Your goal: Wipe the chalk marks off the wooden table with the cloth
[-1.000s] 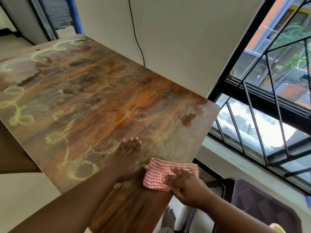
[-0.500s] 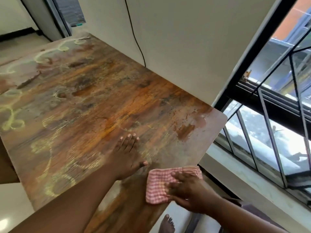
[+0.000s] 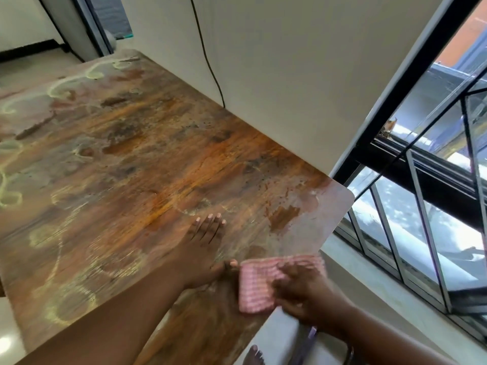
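Head view: right hand point(image 3: 303, 291) presses cloth point(image 3: 257, 288) flat under blurred fingers; left hand point(image 3: 200, 248) spread on table point(image 3: 158, 167).

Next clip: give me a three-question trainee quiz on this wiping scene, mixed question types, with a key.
1. True or false: the left hand lies flat on the table.
2. The right hand presses the cloth near: A) the far corner, B) the near edge by the window, C) the middle.
3. Fill in: the clearest chalk marks left lie toward the table's ____ side.

Key: 1 true; 2 B; 3 left.
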Action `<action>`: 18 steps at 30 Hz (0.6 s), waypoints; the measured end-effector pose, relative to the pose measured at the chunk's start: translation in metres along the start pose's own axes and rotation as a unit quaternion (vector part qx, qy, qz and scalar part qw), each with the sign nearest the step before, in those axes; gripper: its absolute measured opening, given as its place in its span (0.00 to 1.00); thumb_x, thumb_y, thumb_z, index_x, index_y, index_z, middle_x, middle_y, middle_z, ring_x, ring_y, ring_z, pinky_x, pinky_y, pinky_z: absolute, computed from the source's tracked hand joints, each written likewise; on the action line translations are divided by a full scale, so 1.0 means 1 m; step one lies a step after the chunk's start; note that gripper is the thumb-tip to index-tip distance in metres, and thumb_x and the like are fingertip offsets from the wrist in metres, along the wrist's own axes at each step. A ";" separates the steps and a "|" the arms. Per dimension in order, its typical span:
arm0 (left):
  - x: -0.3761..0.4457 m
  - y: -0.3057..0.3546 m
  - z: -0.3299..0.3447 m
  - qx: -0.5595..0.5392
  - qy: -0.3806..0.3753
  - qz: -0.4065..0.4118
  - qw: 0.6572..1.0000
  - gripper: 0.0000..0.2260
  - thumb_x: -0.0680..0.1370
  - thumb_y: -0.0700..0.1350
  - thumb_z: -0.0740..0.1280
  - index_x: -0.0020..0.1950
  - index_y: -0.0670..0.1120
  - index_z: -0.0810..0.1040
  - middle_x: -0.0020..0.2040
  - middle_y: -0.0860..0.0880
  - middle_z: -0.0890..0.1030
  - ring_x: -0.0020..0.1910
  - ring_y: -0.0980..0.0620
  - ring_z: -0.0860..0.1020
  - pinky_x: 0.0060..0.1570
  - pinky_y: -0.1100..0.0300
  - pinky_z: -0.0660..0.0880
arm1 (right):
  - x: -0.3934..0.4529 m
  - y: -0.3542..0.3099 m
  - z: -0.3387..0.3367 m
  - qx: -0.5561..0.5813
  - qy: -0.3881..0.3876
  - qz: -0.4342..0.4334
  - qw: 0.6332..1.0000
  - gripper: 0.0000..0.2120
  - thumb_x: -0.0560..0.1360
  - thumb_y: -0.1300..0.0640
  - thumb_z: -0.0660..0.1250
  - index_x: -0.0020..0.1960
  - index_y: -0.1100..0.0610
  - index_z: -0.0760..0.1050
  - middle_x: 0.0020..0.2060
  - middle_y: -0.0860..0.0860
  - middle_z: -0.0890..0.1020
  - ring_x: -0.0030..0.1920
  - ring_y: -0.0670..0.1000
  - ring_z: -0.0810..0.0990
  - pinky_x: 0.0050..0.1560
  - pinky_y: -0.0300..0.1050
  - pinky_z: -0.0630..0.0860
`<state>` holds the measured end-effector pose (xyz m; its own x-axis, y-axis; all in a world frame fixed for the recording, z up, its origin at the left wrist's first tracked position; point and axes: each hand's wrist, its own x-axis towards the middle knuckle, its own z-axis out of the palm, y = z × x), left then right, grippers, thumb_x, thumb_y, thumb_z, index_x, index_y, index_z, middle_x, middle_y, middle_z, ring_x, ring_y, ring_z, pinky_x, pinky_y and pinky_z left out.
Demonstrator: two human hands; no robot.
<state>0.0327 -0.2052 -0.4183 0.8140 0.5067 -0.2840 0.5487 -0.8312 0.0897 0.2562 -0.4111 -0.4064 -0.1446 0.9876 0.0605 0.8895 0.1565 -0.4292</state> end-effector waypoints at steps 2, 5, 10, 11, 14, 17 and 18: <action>0.004 0.002 0.000 0.004 -0.004 0.001 1.000 0.44 0.70 0.77 0.33 0.73 0.49 0.26 0.73 0.48 0.25 0.70 0.52 0.22 0.67 0.54 0.22 | 0.015 0.034 -0.018 -0.001 0.047 0.096 0.994 0.11 0.74 0.43 0.63 0.48 0.47 0.79 0.47 0.51 0.83 0.42 0.47 0.80 0.45 0.47 0.78; 0.009 0.006 0.004 0.001 -0.004 -0.009 1.000 0.44 0.70 0.77 0.33 0.73 0.49 0.25 0.73 0.49 0.25 0.70 0.53 0.23 0.67 0.54 0.22 | 0.063 0.062 -0.022 -0.006 0.085 0.199 0.976 0.10 0.75 0.44 0.61 0.51 0.44 0.78 0.47 0.49 0.77 0.45 0.50 0.78 0.46 0.47 0.75; 0.015 0.008 0.004 -0.012 -0.001 -0.010 1.000 0.42 0.70 0.77 0.34 0.72 0.51 0.24 0.74 0.48 0.27 0.70 0.53 0.23 0.67 0.56 0.22 | 0.082 0.021 0.013 -0.027 -0.004 0.146 0.989 0.17 0.74 0.38 0.57 0.57 0.43 0.75 0.62 0.53 0.75 0.61 0.57 0.74 0.58 0.53 0.72; 0.015 0.006 0.003 -0.010 -0.001 -0.011 1.000 0.42 0.70 0.77 0.33 0.72 0.51 0.25 0.74 0.48 0.27 0.70 0.52 0.23 0.67 0.56 0.22 | 0.067 0.013 0.013 -0.014 -0.022 0.105 0.994 0.17 0.74 0.37 0.57 0.57 0.42 0.74 0.65 0.54 0.75 0.63 0.57 0.73 0.61 0.54 0.71; 0.016 0.001 -0.003 -0.002 0.005 -0.022 1.000 0.44 0.68 0.77 0.30 0.73 0.48 0.26 0.73 0.48 0.25 0.72 0.50 0.25 0.67 0.55 0.22 | 0.024 0.022 -0.004 -0.012 -0.017 0.032 0.999 0.16 0.72 0.37 0.61 0.54 0.41 0.78 0.59 0.50 0.81 0.60 0.51 0.78 0.59 0.50 0.74; 0.013 -0.001 -0.007 -0.006 0.005 -0.033 0.999 0.45 0.67 0.77 0.30 0.73 0.48 0.26 0.72 0.48 0.25 0.70 0.50 0.23 0.66 0.56 0.21 | 0.026 0.055 -0.028 0.023 -0.002 0.138 0.990 0.16 0.71 0.39 0.66 0.56 0.43 0.79 0.59 0.52 0.81 0.56 0.51 0.80 0.57 0.48 0.75; 0.012 -0.001 -0.008 -0.006 0.002 -0.037 0.999 0.46 0.67 0.77 0.30 0.73 0.47 0.26 0.72 0.48 0.25 0.70 0.50 0.23 0.65 0.56 0.20 | 0.039 0.062 -0.031 0.037 0.021 0.167 0.985 0.15 0.72 0.42 0.67 0.56 0.44 0.79 0.58 0.53 0.81 0.55 0.52 0.80 0.56 0.49 0.76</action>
<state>0.0438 -0.1961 -0.4139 0.7722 0.5669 -0.2869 0.6090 -0.7891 0.0800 0.3193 -0.3629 -0.4026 0.1707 0.9835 -0.0597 0.8504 -0.1777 -0.4952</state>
